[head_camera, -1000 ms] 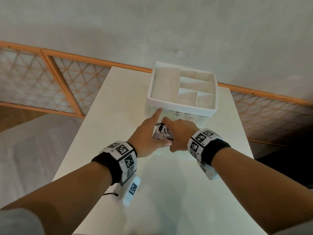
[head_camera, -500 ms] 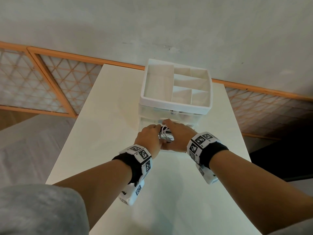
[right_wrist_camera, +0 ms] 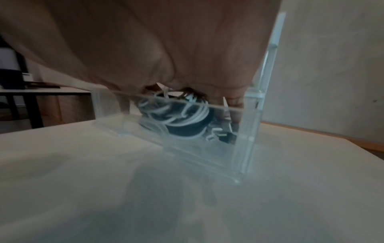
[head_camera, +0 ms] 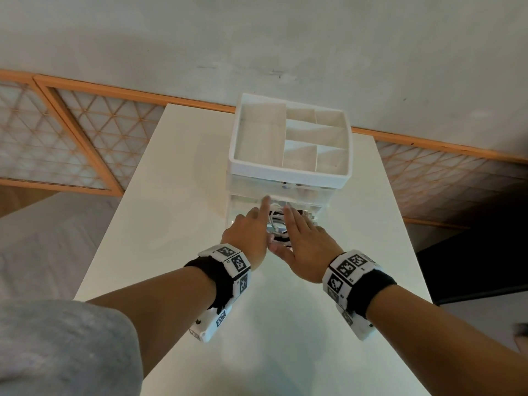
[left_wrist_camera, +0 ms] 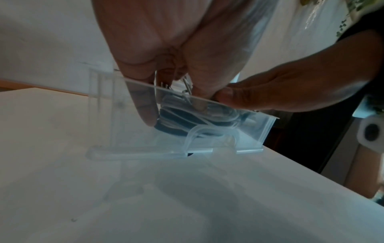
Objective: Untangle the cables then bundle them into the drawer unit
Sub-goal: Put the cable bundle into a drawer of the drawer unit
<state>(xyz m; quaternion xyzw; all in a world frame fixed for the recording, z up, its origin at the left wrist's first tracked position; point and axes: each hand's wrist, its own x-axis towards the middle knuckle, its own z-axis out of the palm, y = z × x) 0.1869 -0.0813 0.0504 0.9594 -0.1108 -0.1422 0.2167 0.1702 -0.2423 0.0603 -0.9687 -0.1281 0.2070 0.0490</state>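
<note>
White counter [head_camera: 177, 252] carries the clear plastic drawer unit [head_camera: 288, 167]. Both hands, left hand [head_camera: 251, 238] and right hand [head_camera: 303, 244], fingers extended, press the coiled black-and-white cable bundle [head_camera: 275, 224] into its open bottom drawer (loops springy): flatten evenly before closing.

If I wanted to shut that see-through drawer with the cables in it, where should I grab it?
Probably the curved clear handle on the front of the drawer. It sticks out toward the person, so come from the front, hook your fingers on it and push straight back. The cable bundle sits inside, with both hands over it, so they must come out first.
</note>
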